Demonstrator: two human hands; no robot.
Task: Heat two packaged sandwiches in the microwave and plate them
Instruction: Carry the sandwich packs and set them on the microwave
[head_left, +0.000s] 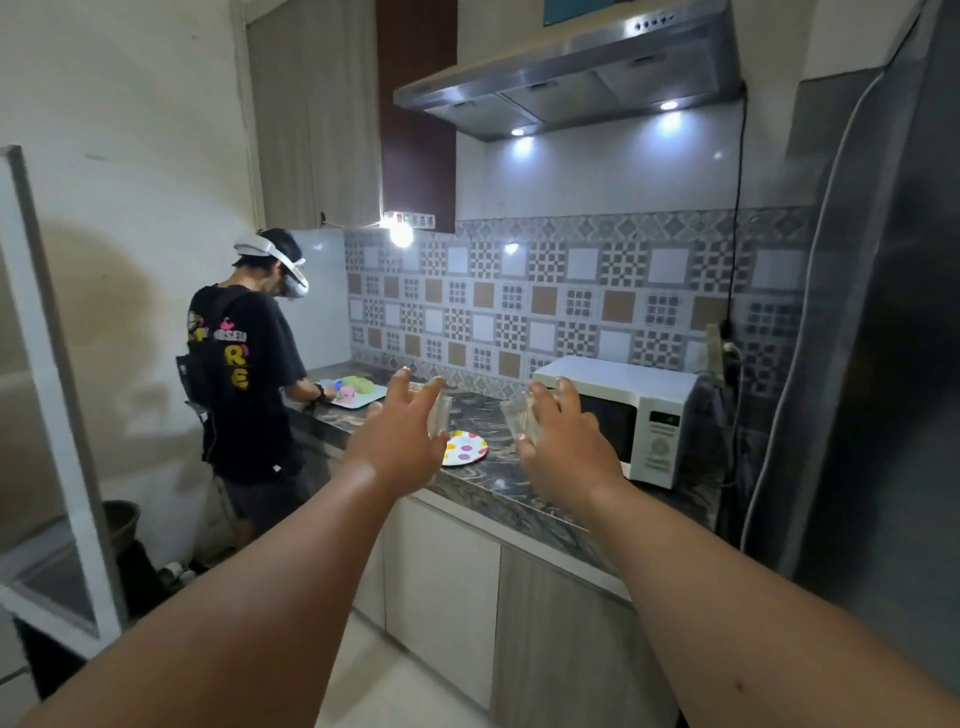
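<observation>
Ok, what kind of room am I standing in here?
Most likely a home kitchen: a range hood hangs over a patterned tile backsplash, and a white microwave sits on a marbled countertop beside a tall steel fridge.

Plate (466, 448) on the counter (498, 483) — microwave (623, 415) to its right.

My hands hid most of both clear packets (439, 413); the fridge (883, 312) ran off the right edge.
</observation>
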